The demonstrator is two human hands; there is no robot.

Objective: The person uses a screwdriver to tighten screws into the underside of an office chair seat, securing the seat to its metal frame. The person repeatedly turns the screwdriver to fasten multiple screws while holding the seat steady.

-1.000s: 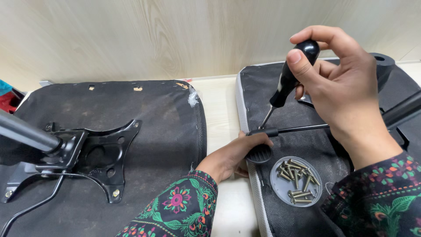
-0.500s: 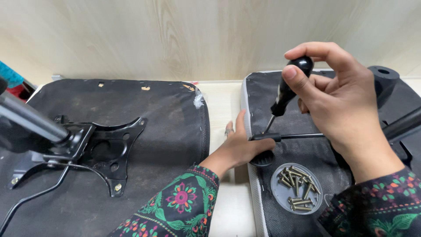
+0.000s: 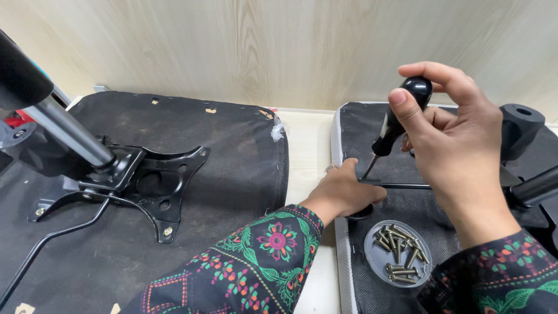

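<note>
My right hand grips the black handle of a screwdriver, held upright with its tip down on a black chair part at the right. My left hand rests on that part's left edge, fingers curled over a thin black metal bar beside the screwdriver tip. A round grey dish with several bronze screws sits just below the hands. Both arms wear dark floral sleeves.
An upturned black chair seat lies at the left with a black metal mounting plate and a grey gas cylinder on it. A black armrest piece stands at the far right. A pale wooden wall runs behind.
My left hand has shifted up and forward onto the bar by the screwdriver tip. The right hand keeps the screwdriver upright in about the same spot. The view has moved slightly.
</note>
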